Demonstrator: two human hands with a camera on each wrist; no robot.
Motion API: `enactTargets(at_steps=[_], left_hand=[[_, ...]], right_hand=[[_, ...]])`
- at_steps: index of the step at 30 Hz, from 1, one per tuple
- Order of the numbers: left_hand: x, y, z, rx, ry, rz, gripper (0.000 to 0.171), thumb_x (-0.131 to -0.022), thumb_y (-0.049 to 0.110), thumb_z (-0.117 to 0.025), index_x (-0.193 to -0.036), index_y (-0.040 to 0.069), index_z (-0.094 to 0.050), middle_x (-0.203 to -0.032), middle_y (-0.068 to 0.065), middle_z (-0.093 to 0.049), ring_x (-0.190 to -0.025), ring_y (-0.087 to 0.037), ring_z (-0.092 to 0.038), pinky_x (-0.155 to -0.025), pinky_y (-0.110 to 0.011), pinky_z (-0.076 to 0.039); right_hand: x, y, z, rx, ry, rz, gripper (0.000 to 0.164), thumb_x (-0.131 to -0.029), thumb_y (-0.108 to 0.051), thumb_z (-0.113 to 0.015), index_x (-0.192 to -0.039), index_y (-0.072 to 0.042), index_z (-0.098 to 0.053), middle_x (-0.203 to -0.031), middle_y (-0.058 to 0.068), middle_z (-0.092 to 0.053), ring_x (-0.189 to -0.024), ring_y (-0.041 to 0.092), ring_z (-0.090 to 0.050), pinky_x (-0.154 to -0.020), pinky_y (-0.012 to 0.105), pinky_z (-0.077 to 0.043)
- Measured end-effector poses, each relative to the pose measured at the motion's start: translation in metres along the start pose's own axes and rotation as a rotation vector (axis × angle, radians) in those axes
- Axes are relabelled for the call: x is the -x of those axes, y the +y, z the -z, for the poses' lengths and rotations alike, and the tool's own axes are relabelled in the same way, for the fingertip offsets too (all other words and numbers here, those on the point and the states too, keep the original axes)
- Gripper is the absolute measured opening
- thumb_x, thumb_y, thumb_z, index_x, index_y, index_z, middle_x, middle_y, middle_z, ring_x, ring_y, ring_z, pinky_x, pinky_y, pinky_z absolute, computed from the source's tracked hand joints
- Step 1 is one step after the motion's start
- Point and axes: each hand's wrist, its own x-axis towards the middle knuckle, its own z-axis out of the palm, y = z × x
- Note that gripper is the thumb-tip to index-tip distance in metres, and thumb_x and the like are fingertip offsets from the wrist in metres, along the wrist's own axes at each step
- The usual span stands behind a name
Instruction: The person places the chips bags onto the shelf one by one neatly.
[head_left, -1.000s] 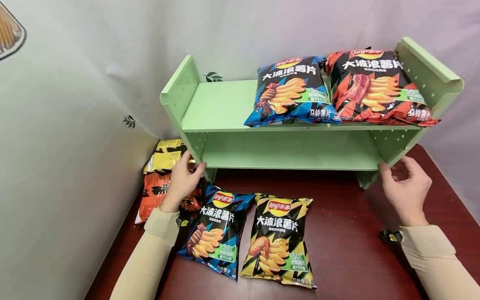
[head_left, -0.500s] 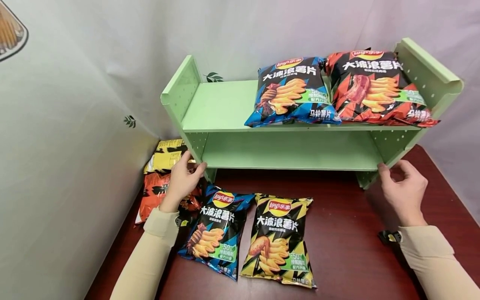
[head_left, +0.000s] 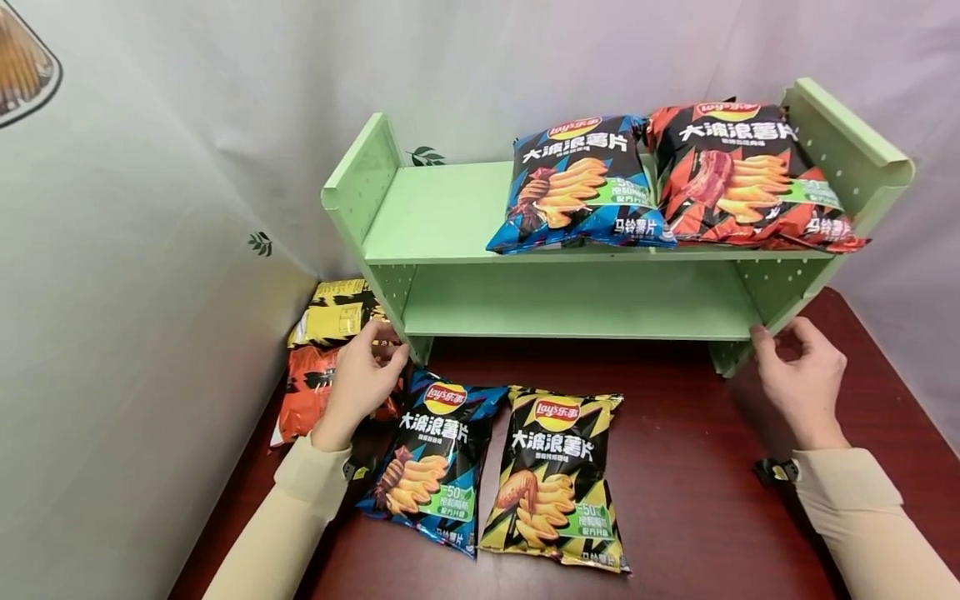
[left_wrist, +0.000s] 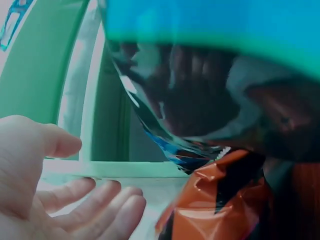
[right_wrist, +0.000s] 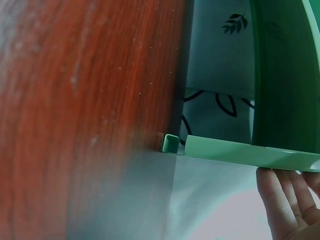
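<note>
From the head we look forward and down at middling range, the bench at six o'clock and the green shelf across eleven to two. At the left wrist, a blue-and-black bag looms close at two, our left hand at eight. The right wrist sees the bench sideways at nine, our right hand at four. All share the shelf.

Over my feed I counted two hands, one table, one rack with two boards, two blue bags, at least two red bags and at least two yellow bags; overlaps kept me from an exact total of bags.
</note>
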Motion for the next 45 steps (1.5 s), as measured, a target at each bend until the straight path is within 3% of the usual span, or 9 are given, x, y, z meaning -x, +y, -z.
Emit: enactTargets(at_steps=[4,7,11,16,21,25,32,39,45], left_hand=[[0.009,0.004,0.002,-0.044,-0.007,0.021,0.025,-0.097,0.026,-0.069,-0.118,0.012,-0.066,-0.107,-0.005,-0.072,-0.088,-0.021,-0.073,-0.076,-0.042,-0.060],[0.016,0.007,0.003,-0.107,-0.004,-0.004,0.026,-0.096,0.026,-0.071,-0.115,0.010,-0.067,-0.101,-0.004,-0.071,-0.081,-0.019,-0.071,-0.072,-0.040,-0.057],[0.026,0.016,0.004,-0.177,0.004,-0.096,0.025,-0.093,0.026,-0.074,-0.111,0.009,-0.067,-0.097,-0.006,-0.070,-0.077,-0.018,-0.068,-0.070,-0.037,-0.054],[0.041,0.032,0.009,-0.255,-0.039,-0.240,0.034,-0.090,0.028,-0.077,-0.118,0.010,-0.067,-0.107,-0.008,-0.069,-0.084,-0.022,-0.068,-0.072,-0.039,-0.054],[0.056,0.046,0.013,-0.339,-0.129,-0.391,0.043,-0.090,0.032,-0.075,-0.127,0.013,-0.066,-0.122,-0.003,-0.066,-0.103,-0.022,-0.068,-0.082,-0.043,-0.059],[0.067,0.055,0.012,-0.364,-0.159,-0.484,0.045,-0.090,0.032,-0.075,-0.130,0.013,-0.066,-0.128,-0.002,-0.064,-0.111,-0.021,-0.067,-0.087,-0.043,-0.059],[0.090,0.077,-0.002,-0.360,-0.163,-0.625,0.057,-0.087,0.035,-0.077,-0.138,0.013,-0.062,-0.137,-0.004,-0.062,-0.116,-0.022,-0.066,-0.088,-0.043,-0.060],[0.120,0.109,-0.025,-0.394,-0.201,-0.756,0.061,-0.086,0.037,-0.078,-0.140,0.015,-0.059,-0.143,-0.009,-0.059,-0.126,-0.025,-0.062,-0.102,-0.042,-0.056],[0.141,0.124,-0.045,-0.437,-0.266,-0.805,0.069,-0.085,0.042,-0.077,-0.145,0.016,-0.055,-0.148,-0.010,-0.054,-0.134,-0.031,-0.056,-0.104,-0.045,-0.055]], right_hand=[[-0.001,-0.002,0.000,-0.002,0.000,0.004,0.009,-0.092,-0.016,-0.070,-0.089,-0.008,-0.069,-0.068,-0.036,-0.057,-0.056,-0.021,-0.052,-0.057,0.000,-0.039],[-0.001,-0.003,-0.001,-0.005,0.000,0.007,0.008,-0.092,-0.016,-0.070,-0.088,-0.009,-0.069,-0.068,-0.036,-0.057,-0.056,-0.021,-0.053,-0.058,0.000,-0.039],[-0.002,-0.003,-0.002,-0.013,-0.003,0.000,0.005,-0.092,-0.016,-0.070,-0.087,-0.014,-0.068,-0.068,-0.035,-0.057,-0.056,-0.020,-0.053,-0.057,0.000,-0.040],[-0.001,-0.003,-0.002,-0.008,-0.004,-0.003,0.005,-0.092,-0.017,-0.070,-0.087,-0.017,-0.068,-0.069,-0.035,-0.057,-0.056,-0.020,-0.053,-0.057,0.000,-0.040],[-0.001,-0.001,-0.003,-0.005,0.003,0.002,0.007,-0.092,-0.016,-0.070,-0.088,-0.011,-0.068,-0.069,-0.035,-0.057,-0.058,-0.019,-0.052,-0.058,0.000,-0.039],[-0.001,-0.001,-0.003,-0.001,0.010,0.007,0.010,-0.092,-0.016,-0.070,-0.090,-0.006,-0.068,-0.070,-0.035,-0.057,-0.059,-0.018,-0.051,-0.058,0.001,-0.038],[-0.002,0.001,-0.003,0.013,0.024,0.012,0.010,-0.091,-0.015,-0.070,-0.090,-0.005,-0.069,-0.070,-0.035,-0.055,-0.059,-0.017,-0.049,-0.058,0.002,-0.036],[-0.002,0.001,-0.003,0.010,0.031,0.007,0.012,-0.091,-0.015,-0.069,-0.090,-0.003,-0.068,-0.070,-0.036,-0.055,-0.059,-0.017,-0.049,-0.058,0.002,-0.036],[0.000,-0.002,-0.002,0.008,0.021,0.011,0.014,-0.091,-0.016,-0.070,-0.090,-0.003,-0.068,-0.070,-0.036,-0.055,-0.059,-0.017,-0.049,-0.057,0.003,-0.036]])
